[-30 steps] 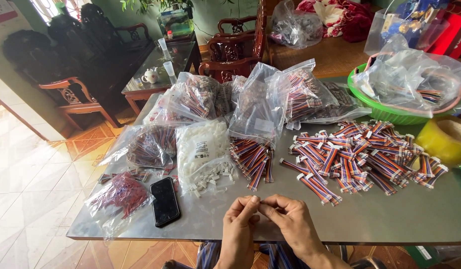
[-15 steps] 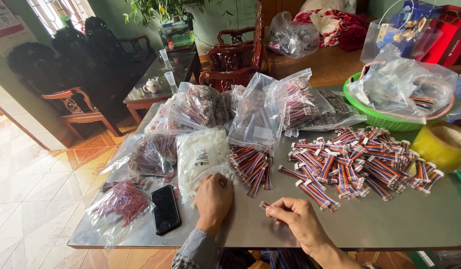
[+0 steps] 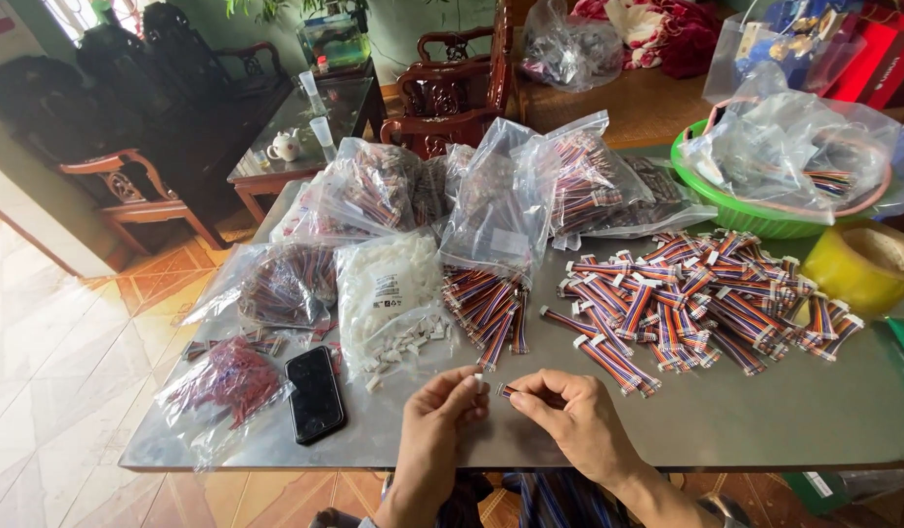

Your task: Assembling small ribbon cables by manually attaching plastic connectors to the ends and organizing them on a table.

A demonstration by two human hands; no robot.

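Between both hands' fingers (image 3: pixel 469 389): cable (image 3: pixel 518 393)

Clear plastic bags (image 3: pixel 491 210) mid-table; white-labelled bag (image 3: pixel 388 293); dark phone screen (image 3: pixel 314 393) front-left.

Left hand (image 3: pixel 442 416) pinches what looks like a white connector (image 3: pixel 479 378); right hand (image 3: pixel 569 416) holds a striped cable (image 3: pixel 516 392).

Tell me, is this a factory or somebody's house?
Probably a house used for piecework. Carved wooden chairs and a teapot on a glass side table look like a living room, yet the grey table holds heaps of striped wire bundles.
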